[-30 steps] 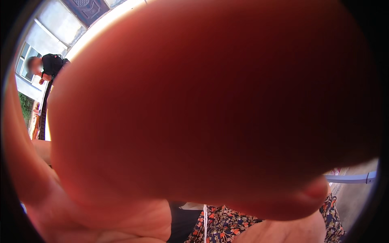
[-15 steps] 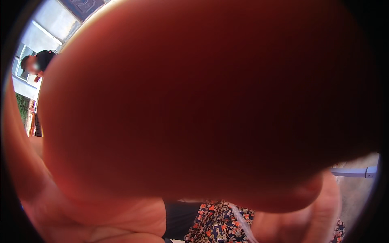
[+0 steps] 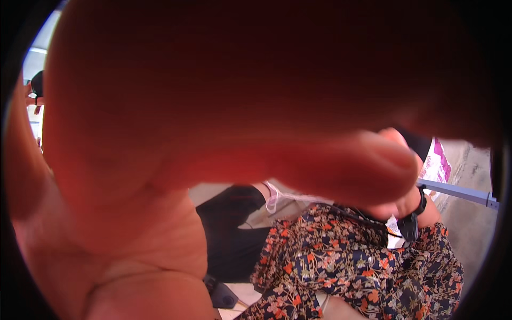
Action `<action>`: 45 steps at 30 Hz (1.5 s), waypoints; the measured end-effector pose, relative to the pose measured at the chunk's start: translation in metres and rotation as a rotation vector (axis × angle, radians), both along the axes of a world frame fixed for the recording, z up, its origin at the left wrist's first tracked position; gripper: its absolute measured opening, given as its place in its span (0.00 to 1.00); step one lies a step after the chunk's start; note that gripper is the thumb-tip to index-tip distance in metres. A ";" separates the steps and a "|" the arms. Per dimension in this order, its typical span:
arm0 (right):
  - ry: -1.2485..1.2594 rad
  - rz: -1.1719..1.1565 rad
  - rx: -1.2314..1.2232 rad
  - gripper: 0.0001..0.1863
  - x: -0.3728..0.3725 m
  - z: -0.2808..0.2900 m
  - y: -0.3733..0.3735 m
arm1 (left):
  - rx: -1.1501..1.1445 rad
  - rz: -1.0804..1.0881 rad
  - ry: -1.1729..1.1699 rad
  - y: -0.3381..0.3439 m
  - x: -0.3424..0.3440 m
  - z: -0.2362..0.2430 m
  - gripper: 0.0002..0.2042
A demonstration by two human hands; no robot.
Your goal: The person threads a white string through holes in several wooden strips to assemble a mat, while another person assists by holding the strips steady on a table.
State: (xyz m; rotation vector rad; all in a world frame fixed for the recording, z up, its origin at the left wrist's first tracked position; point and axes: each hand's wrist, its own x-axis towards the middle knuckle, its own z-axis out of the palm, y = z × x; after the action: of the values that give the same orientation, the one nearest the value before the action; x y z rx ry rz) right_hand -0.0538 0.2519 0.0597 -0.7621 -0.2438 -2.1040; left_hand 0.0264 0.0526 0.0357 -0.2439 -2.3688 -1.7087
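My left hand (image 3: 122, 176) covers most of the view, very close and blurred. One finger stretches out to the right with its nail showing; the other fingers are lost in the dark. Beyond that fingertip, my right hand (image 3: 393, 209) is mostly hidden, its fingers not readable. Around the right wrist runs a black band (image 3: 422, 200). Close by it are a black device (image 3: 409, 228), a white tag (image 3: 394, 238) and a thin black cable (image 3: 352, 214). Whether the right hand holds any of these, I cannot tell.
A dark floral garment (image 3: 325, 256) fills the lower middle, beside black trousers (image 3: 234, 256). A grey-white bar (image 3: 458, 191) crosses at the right, near a white and magenta package (image 3: 438, 160). A pale strap (image 3: 273, 197) hangs mid-view. Another person (image 3: 36, 85) is far left.
The view has dipped, so more of the floral garment, the trousers and the right wrist shows. The stretched finger now sits higher in the picture. The person at far left is more covered.
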 end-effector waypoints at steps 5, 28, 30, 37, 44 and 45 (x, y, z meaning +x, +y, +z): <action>-0.547 -0.372 0.835 0.06 -0.039 -0.051 0.077 | 0.081 0.003 0.231 0.004 0.067 0.044 0.47; -0.340 -0.757 1.605 0.06 0.062 0.015 0.320 | -0.719 -0.085 0.161 0.187 0.211 0.059 0.36; -0.200 -0.610 1.344 0.07 0.061 0.027 0.336 | -0.676 -0.104 0.173 0.203 0.187 0.050 0.35; -0.244 -0.690 1.178 0.09 0.012 0.022 0.301 | -0.642 -0.196 0.135 0.164 0.144 0.010 0.09; 0.430 -0.817 1.849 0.07 0.008 0.008 0.189 | -0.670 -0.171 -0.014 0.139 0.137 -0.085 0.11; 0.601 -0.790 1.908 0.06 0.015 0.007 0.152 | -0.703 -0.134 -0.072 0.125 0.138 -0.091 0.14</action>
State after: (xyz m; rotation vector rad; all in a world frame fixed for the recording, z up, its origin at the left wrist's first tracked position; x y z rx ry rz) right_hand -0.0393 0.4041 0.0672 -0.1349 2.2893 -1.5180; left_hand 0.1642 0.1780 -0.0551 -0.4573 -2.9784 -0.8647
